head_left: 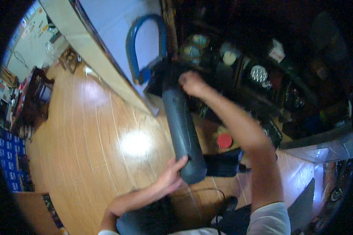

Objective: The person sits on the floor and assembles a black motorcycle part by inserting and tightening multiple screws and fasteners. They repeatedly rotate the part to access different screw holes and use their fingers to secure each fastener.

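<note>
A long dark grey cylinder [180, 125] slants away from me, its rounded near end lowest in the view. My left hand [170, 175] grips it near that end from the left side, thumb on top and fingers underneath. At the far end, my right hand [193, 84] is closed beside a black part [170, 78] that runs into shadow. Blur and darkness hide what the right fingers hold. Just beyond stands a thick blue U-shaped tube [131, 45], curved end up, in front of a pale panel [106, 19].
Dark shelves [239, 70] with round shiny items fill the far right. A red round lid [224, 141] sits right of the cylinder, near a black object [222, 164]. Wooden floor [78, 145] spreads left. Blue patterned boxes [10, 160] stand at the far left, a cardboard box [37, 213] lower left.
</note>
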The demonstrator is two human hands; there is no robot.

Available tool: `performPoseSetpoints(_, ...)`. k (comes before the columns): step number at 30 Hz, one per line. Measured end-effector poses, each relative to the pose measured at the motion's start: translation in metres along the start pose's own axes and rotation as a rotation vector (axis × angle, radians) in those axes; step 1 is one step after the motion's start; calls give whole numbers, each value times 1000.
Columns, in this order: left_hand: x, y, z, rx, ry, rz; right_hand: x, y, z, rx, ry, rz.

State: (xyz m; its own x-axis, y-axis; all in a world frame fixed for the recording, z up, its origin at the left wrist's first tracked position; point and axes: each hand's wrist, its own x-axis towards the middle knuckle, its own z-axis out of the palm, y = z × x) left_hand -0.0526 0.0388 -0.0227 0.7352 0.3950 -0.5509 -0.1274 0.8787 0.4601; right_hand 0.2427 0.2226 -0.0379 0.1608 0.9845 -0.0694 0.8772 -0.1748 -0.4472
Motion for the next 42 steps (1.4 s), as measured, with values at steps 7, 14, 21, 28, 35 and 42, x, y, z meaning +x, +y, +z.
performPoseSetpoints(7, 10, -7, 13, 33, -13, 56, -206, -7, -81, 784, 27, -32)
performPoseSetpoints(14, 16, -19, 20, 1, -51, 84, -309, -44, -44, 1203, -103, 222)
performPoseSetpoints(21, 22, -28, 21, -2, -99, 120, -303, -34, -12, 969, 38, 3)
performPoseSetpoints(28, 21, -31, 23, -38, -142, 197, -303, -45, -4, 682, 173, -36)
performPoseSetpoints(35, 23, -30, 20, 11, -107, 241, -304, -56, 0, 662, 225, 12)
performPoseSetpoints(42, 28, -31, 17, 29, -65, 262, -301, -57, 4, 544, 212, -89)
